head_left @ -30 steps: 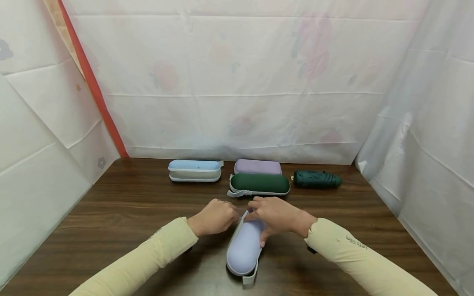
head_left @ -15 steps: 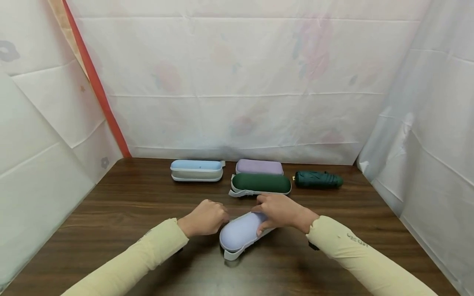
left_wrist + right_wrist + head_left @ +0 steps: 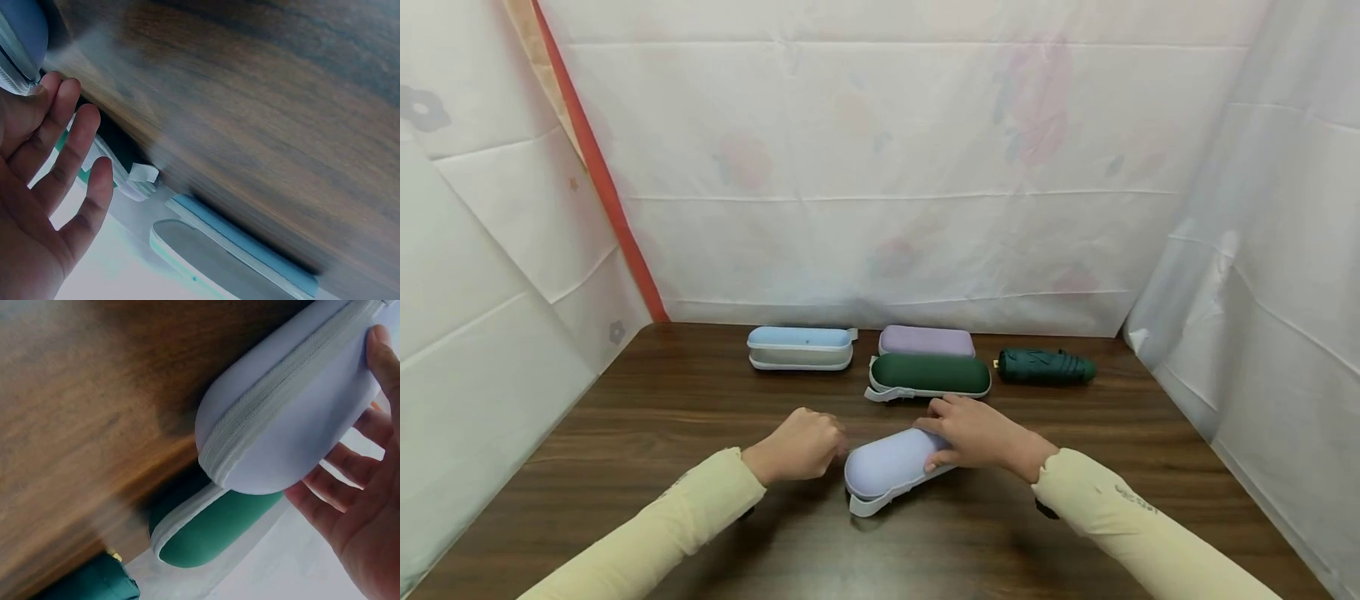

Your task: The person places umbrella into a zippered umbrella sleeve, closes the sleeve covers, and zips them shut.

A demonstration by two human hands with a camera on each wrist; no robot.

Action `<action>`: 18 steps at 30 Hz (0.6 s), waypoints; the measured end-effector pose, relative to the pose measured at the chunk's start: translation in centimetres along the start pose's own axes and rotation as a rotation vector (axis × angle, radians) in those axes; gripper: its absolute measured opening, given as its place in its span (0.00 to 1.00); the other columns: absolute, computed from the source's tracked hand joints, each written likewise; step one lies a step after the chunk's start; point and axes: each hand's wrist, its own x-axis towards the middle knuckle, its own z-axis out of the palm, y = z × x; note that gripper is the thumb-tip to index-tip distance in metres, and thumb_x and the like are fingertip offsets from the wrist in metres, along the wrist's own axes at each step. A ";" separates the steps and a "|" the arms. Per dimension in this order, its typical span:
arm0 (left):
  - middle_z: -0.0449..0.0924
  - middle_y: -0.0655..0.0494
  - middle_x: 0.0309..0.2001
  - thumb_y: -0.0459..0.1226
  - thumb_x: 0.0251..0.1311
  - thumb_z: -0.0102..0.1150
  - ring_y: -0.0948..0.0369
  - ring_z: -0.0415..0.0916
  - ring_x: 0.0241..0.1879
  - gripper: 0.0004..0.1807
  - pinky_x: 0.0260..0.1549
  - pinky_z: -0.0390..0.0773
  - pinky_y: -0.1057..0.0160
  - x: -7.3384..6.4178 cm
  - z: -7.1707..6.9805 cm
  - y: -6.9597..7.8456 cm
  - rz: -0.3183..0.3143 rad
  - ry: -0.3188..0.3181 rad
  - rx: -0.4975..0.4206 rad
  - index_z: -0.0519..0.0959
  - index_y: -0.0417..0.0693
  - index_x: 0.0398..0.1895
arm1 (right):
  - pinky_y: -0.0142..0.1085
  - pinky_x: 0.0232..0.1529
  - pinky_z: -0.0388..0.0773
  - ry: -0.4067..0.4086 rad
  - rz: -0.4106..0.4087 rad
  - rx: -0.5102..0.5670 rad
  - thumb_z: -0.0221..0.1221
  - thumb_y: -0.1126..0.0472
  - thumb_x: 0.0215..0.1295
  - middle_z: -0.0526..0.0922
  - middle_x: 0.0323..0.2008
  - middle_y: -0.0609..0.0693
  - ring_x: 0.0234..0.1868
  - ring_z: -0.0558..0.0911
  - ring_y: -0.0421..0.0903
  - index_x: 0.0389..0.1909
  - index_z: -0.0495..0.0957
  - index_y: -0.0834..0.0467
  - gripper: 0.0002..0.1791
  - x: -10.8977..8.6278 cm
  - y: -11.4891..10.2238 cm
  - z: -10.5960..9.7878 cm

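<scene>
A lavender zippered glasses case (image 3: 891, 462) lies at an angle on the table, its pale strap loop (image 3: 867, 505) at the near left end. My right hand (image 3: 981, 433) grips its right end, thumb on the near side and fingers over the far side. In the right wrist view, the pale zipper band (image 3: 275, 394) runs along the case (image 3: 300, 431). My left hand (image 3: 797, 446) is at the case's left end. In the left wrist view, the thumb and forefinger of my left hand (image 3: 50, 169) appear to pinch the zipper pull beside the case (image 3: 25, 37); the pull is mostly hidden.
Behind lie a green glasses case (image 3: 930, 373) with a pale strap and a purple case (image 3: 927, 340) touching it. A light blue case (image 3: 800, 337) with a grey band sits at the back left. A folded dark green umbrella (image 3: 1045, 367) lies at the right.
The lavender case has turned from nearly lengthwise to a slant, its near end swinging left and away from me. My left hand has moved left; my right hand keeps its grip, shifting slightly right.
</scene>
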 end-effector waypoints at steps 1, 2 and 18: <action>0.61 0.67 0.13 0.27 0.44 0.61 0.68 0.54 0.15 0.20 0.10 0.57 0.67 0.0 0.0 0.0 0.002 0.002 -0.001 0.65 0.57 0.08 | 0.39 0.43 0.73 0.004 0.003 -0.002 0.57 0.35 0.58 0.74 0.38 0.49 0.38 0.72 0.45 0.54 0.79 0.56 0.32 -0.1 0.0 0.1; 0.61 0.67 0.13 0.27 0.44 0.61 0.69 0.53 0.15 0.20 0.10 0.57 0.67 0.0 0.0 -0.1 0.003 0.005 0.002 0.65 0.57 0.08 | 0.39 0.43 0.73 0.013 0.001 -0.009 0.57 0.35 0.58 0.74 0.38 0.49 0.38 0.72 0.45 0.54 0.78 0.56 0.32 -0.2 -0.1 0.2; 0.65 0.67 0.15 0.28 0.46 0.62 0.70 0.57 0.16 0.15 0.10 0.58 0.69 -1.7 -0.2 -0.2 -0.037 0.033 -0.019 0.73 0.55 0.11 | 0.40 0.34 0.74 0.063 0.122 -0.044 0.57 0.36 0.60 0.75 0.31 0.51 0.31 0.73 0.46 0.46 0.81 0.58 0.29 -0.2 -1.0 0.6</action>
